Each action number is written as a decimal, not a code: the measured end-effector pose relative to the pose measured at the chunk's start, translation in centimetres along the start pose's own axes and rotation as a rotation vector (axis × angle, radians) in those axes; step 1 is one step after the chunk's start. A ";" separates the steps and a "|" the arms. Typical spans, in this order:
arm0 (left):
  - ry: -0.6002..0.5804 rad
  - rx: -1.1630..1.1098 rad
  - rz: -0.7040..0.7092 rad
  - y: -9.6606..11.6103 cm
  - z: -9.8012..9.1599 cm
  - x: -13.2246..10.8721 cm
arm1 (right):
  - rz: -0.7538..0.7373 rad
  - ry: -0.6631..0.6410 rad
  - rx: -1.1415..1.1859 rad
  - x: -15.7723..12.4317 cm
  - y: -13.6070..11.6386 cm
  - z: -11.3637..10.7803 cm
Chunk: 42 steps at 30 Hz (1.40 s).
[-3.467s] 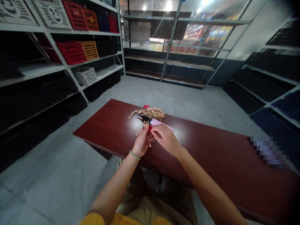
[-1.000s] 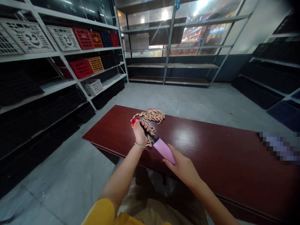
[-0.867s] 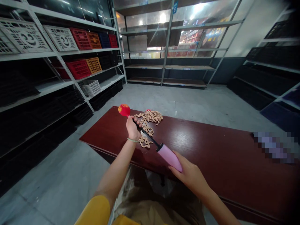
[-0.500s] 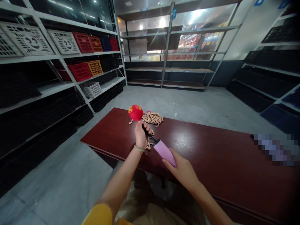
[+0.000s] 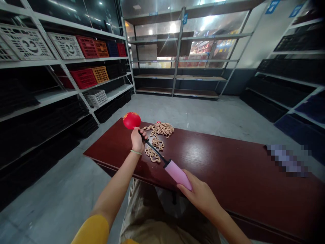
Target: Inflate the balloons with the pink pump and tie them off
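Note:
A pink balloon pump (image 5: 177, 173) with a black rod stretches between my two hands, above the table's front edge. My left hand (image 5: 138, 139) is closed around its black end piece. Just past those fingers, a red balloon (image 5: 131, 121) with yellow print stands partly inflated, its neck at my left hand. Around the lower part of the pink barrel, my right hand (image 5: 200, 191) is wrapped. Tan curly, rope-like pieces (image 5: 162, 129) lie in a heap beyond the rod, with smaller clusters (image 5: 152, 154) nearer me. A bit of something red shows behind the heap.
The dark red-brown table (image 5: 215, 159) spans the front. A blurred purple-grey item (image 5: 286, 159) lies at its right end. Shelving with red crates (image 5: 83, 78) and white crates (image 5: 98, 98) stands left; a metal rack (image 5: 175, 67) stands behind, and dark bins fill the right-hand shelves.
My left hand has moved left and away from my right hand, with more black rod showing from the pink barrel. The red balloon moved along with it and looks slightly wider.

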State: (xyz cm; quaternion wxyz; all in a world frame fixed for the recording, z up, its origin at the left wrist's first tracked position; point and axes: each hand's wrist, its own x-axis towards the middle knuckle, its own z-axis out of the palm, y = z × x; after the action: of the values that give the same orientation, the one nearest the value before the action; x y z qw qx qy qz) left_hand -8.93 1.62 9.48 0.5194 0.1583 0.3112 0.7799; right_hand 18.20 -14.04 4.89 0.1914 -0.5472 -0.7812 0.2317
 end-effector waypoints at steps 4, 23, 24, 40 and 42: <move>-0.020 -0.033 0.013 -1.8 0.1 -1.8 | 0.067 -0.014 -0.003 0.9 -1.2 -0.1; 0.007 -0.016 0.013 -0.2 -1.6 -0.8 | 0.013 -0.044 0.054 -0.5 -0.3 -1.2; 0.014 -0.021 0.019 -0.3 -1.5 -1.0 | 0.020 -0.046 0.040 -0.3 -0.4 -1.3; -0.017 -0.016 -0.112 -5.2 -1.0 -4.9 | 0.066 -0.057 0.100 1.4 -1.4 0.3; -0.020 -0.033 -0.067 -4.0 -1.1 -3.4 | 0.071 -0.044 0.076 0.3 -0.3 0.0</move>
State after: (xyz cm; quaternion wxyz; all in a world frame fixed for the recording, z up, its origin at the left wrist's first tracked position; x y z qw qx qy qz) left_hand -5.32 -0.73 6.24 0.5508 0.1469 0.2985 0.7655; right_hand 17.84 -13.82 5.07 0.1866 -0.5614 -0.7560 0.2800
